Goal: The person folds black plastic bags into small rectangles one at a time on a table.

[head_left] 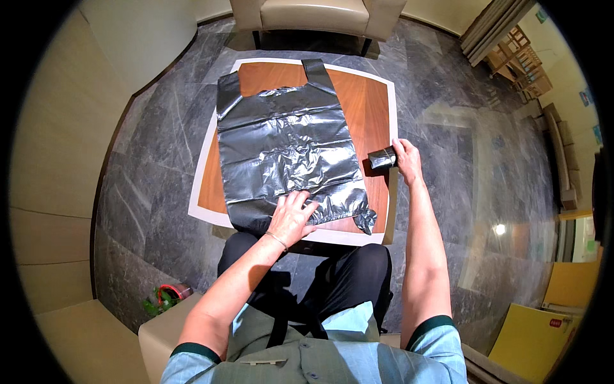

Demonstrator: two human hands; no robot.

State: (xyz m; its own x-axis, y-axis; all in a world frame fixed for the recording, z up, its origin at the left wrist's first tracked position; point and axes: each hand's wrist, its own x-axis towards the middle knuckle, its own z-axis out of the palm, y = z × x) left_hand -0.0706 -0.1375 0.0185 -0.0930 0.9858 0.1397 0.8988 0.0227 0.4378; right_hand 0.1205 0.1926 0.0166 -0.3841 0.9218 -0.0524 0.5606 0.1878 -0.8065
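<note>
A black plastic carrier bag (288,144) lies spread nearly flat on a wooden table with a white border (374,115), its two handles towards the far edge. My left hand (291,218) rests with fingers apart on the bag's near edge. At the table's right edge my right hand (407,161) grips one end of a small rolled or folded black plastic bundle (382,158), which has a thin band round it. A crumpled piece of black plastic (366,221) sits at the bag's near right corner.
A beige armchair (314,17) stands beyond the table. My knees are against the near side. A potted plant (175,293) is on the floor at the lower left, beside a beige seat (163,321). Yellow panels (530,336) stand at the lower right.
</note>
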